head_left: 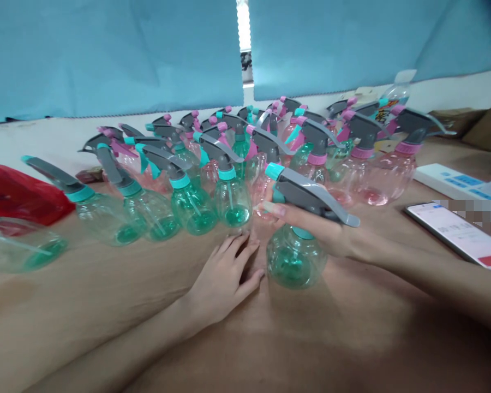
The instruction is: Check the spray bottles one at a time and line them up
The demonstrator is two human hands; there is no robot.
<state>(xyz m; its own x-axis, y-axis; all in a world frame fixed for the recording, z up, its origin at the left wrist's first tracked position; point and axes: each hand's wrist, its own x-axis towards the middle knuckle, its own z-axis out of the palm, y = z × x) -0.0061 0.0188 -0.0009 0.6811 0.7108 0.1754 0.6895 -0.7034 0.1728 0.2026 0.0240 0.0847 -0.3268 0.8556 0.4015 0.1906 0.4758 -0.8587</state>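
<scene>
My right hand [311, 222] is wrapped round the neck of a spray bottle [297, 259] with a clear green body, teal collar and grey trigger head. The bottle is upright, at or just above the table; contact with the wood is hard to judge. My left hand [225, 273] lies palm down on the table [155, 322], fingers spread, left of that bottle and apart from it. Just beyond my left hand stand a green spray bottle [234, 204] and another green spray bottle [194, 207]. Several pink spray bottles [378, 177] stand behind and to the right.
Rows of spray bottles fill the back of the table. A red plastic bag [24, 194] lies at the left, near a green bottle [20, 245] at the edge. On the right are a phone [454, 232], a white box [458, 180] and a labelled clear bottle [399, 93].
</scene>
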